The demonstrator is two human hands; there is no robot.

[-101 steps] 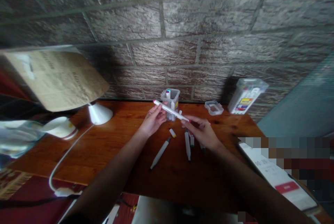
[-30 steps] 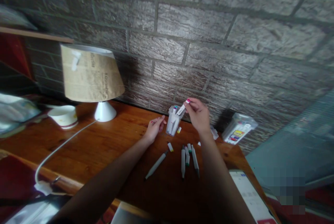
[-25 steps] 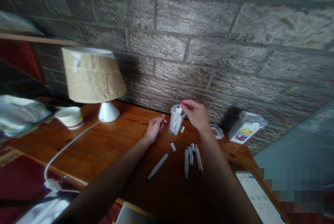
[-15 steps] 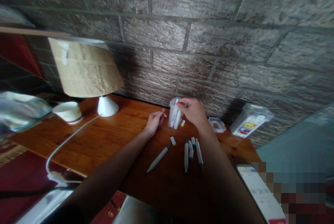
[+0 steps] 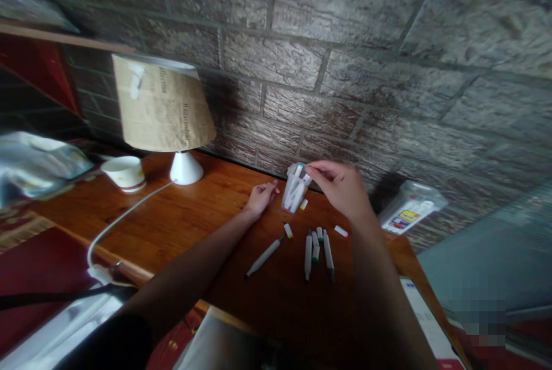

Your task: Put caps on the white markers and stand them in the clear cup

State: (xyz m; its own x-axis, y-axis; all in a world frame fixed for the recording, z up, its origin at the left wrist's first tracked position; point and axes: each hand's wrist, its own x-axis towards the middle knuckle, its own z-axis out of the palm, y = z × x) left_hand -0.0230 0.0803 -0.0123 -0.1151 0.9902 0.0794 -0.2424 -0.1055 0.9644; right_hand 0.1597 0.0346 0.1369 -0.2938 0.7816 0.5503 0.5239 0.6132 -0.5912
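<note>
A clear plastic cup (image 5: 293, 197) with several white markers stands near the brick wall. The fingertips of my right hand (image 5: 342, 189) are pinched at the top of a marker (image 5: 305, 178) that stands in the cup. My left hand (image 5: 261, 196) rests on the wooden table (image 5: 194, 214) just left of the cup, fingers loosely stretched, holding nothing. In front of the cup lie a long grey marker (image 5: 264, 256), three shorter markers (image 5: 317, 246) side by side, a yellow-tipped cap (image 5: 287, 230), a white cap (image 5: 340, 231) and a small yellow piece (image 5: 303, 204).
A table lamp (image 5: 166, 108) with a paper shade stands at the back left, its white cable (image 5: 125, 216) running to the front edge. Beside it is a white bowl (image 5: 125, 172). A clear marker case (image 5: 409, 207) lies at the right by the wall. A white sheet or screen (image 5: 426, 318) lies at the front right.
My right hand carried the pink-ended marker from both hands over to the cup and lowered it in. My left hand let go and settled on the table beside the cup.
</note>
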